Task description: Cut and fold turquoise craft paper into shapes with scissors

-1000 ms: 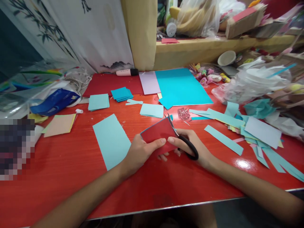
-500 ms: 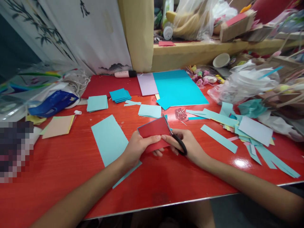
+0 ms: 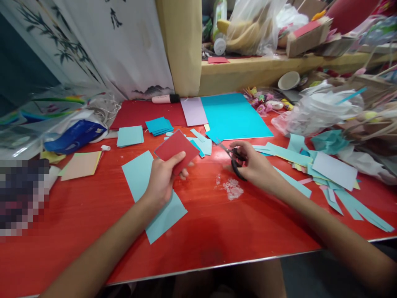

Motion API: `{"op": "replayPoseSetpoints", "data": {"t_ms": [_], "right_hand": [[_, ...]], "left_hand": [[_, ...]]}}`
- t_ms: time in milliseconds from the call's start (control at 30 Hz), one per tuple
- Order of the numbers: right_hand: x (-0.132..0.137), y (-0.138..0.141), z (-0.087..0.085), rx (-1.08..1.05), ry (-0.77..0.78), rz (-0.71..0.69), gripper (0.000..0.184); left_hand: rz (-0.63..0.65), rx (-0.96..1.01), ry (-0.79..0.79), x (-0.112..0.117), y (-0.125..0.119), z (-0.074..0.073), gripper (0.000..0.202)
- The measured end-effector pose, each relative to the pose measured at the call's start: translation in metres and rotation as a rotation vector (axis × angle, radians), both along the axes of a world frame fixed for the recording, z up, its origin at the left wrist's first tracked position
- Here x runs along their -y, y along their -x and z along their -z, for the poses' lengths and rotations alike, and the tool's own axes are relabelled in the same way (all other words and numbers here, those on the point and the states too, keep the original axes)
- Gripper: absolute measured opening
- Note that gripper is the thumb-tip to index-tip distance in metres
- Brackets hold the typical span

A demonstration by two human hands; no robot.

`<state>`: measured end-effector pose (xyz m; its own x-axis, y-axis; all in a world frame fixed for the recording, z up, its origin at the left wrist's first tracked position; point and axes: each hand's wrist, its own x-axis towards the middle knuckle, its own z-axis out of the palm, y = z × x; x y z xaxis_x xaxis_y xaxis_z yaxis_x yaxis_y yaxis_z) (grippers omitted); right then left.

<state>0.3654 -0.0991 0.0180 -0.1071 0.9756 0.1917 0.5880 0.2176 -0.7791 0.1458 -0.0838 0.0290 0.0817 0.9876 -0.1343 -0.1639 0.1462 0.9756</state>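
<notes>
My left hand point(image 3: 166, 171) grips a red paper piece point(image 3: 175, 147), thumb on top and fingers beneath, tilted above the table. A pair of scissors point(image 3: 237, 163) with black handles is in my right hand point(image 3: 252, 159), blades pointing to the far left, apart from the red paper. Under my left wrist and forearm lies a pale blue paper sheet point(image 3: 169, 223). Just beyond the red paper rest a pale blue piece point(image 3: 206, 147) and a narrow bright blue strip point(image 3: 197, 148). Small whitish bits point(image 3: 233, 189) lie on the table near my right hand.
Small paper stacks lie at the left: pale blue point(image 3: 130, 136), bright blue point(image 3: 159, 126) and pinkish point(image 3: 81, 164). A large bright blue sheet point(image 3: 237, 116) is at the back. Pale blue offcuts point(image 3: 335, 182) and plastic bags point(image 3: 319, 107) crowd the right side of the red table point(image 3: 217, 244).
My hands have moved apart. The red paper has shifted left and turned in my left hand, and the scissors have come away from its edge to the right. A bright blue strip now shows beside the paper.
</notes>
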Motion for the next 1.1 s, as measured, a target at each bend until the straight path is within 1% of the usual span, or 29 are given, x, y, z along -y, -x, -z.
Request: {"op": "replayPoseSetpoints", "data": {"t_ms": [67, 100, 167, 267, 333, 367, 400, 433, 500, 533, 567, 633, 700, 767, 833, 867, 933, 1000, 1033, 1100], "right_hand": [[-0.001, -0.002, 0.002, 0.169, -0.008, -0.088, 0.037], [0.000, -0.002, 0.004, 0.251, -0.001, -0.123, 0.037], [0.005, 0.000, 0.004, 0.377, 0.030, -0.173, 0.041], [0.014, 0.001, -0.001, 0.445, 0.082, -0.225, 0.051], [0.018, 0.001, -0.007, 0.455, 0.101, -0.291, 0.058], [0.019, 0.002, -0.011, 0.445, 0.106, -0.316, 0.058], [0.020, 0.003, -0.015, 0.415, 0.104, -0.317, 0.054], [0.022, 0.004, -0.018, 0.357, 0.094, -0.285, 0.047], [0.023, 0.010, -0.022, 0.145, 0.088, -0.173, 0.031], [0.024, 0.013, -0.022, 0.006, 0.121, -0.132, 0.029], [0.025, 0.017, -0.021, -0.135, 0.176, -0.117, 0.030], [0.025, 0.022, -0.016, -0.376, 0.317, -0.133, 0.034], [0.025, 0.025, -0.011, -0.525, 0.418, -0.139, 0.040], [0.024, 0.026, -0.006, -0.587, 0.455, -0.146, 0.039], [0.023, 0.025, -0.004, -0.604, 0.451, -0.161, 0.032], [0.023, 0.025, -0.003, -0.608, 0.432, -0.164, 0.029], [0.023, 0.025, -0.002, -0.619, 0.395, -0.163, 0.025], [0.021, 0.024, -0.003, -0.607, 0.405, -0.171, 0.023], [0.020, 0.023, -0.003, -0.593, 0.405, -0.167, 0.023], [0.016, 0.019, -0.004, -0.545, 0.343, -0.124, 0.022]], "left_hand": [[-0.015, -0.022, 0.011, -0.006, 0.004, 0.001, 0.021], [0.009, -0.047, 0.019, -0.007, 0.005, 0.001, 0.022], [0.105, -0.106, 0.042, -0.008, 0.006, 0.000, 0.024], [0.262, -0.145, 0.083, -0.005, 0.004, -0.002, 0.025], [0.331, -0.141, 0.091, -0.002, 0.002, -0.004, 0.024], [0.366, -0.147, 0.092, -0.001, 0.001, -0.005, 0.025], [0.407, -0.160, 0.092, 0.001, 0.000, -0.005, 0.026], [0.451, -0.178, 0.091, 0.002, 0.000, -0.005, 0.028], [0.537, -0.219, 0.089, 0.004, -0.001, -0.006, 0.031], [0.571, -0.237, 0.088, 0.006, -0.001, -0.006, 0.032], [0.596, -0.252, 0.084, 0.007, -0.001, -0.006, 0.032], [0.632, -0.271, 0.073, 0.008, 0.000, -0.006, 0.031], [0.669, -0.282, 0.060, 0.009, -0.001, -0.006, 0.032], [0.680, -0.292, 0.061, 0.009, -0.002, -0.005, 0.032], [0.661, -0.292, 0.073, 0.008, -0.005, -0.002, 0.033], [0.630, -0.276, 0.076, 0.008, -0.006, -0.001, 0.034], [0.527, -0.223, 0.051, 0.006, -0.008, 0.001, 0.037], [0.422, -0.188, 0.007, 0.003, -0.007, 0.001, 0.035], [0.388, -0.187, -0.013, 0.001, -0.004, 0.001, 0.033], [0.385, -0.221, -0.020, -0.006, 0.004, -0.003, 0.028]]}}
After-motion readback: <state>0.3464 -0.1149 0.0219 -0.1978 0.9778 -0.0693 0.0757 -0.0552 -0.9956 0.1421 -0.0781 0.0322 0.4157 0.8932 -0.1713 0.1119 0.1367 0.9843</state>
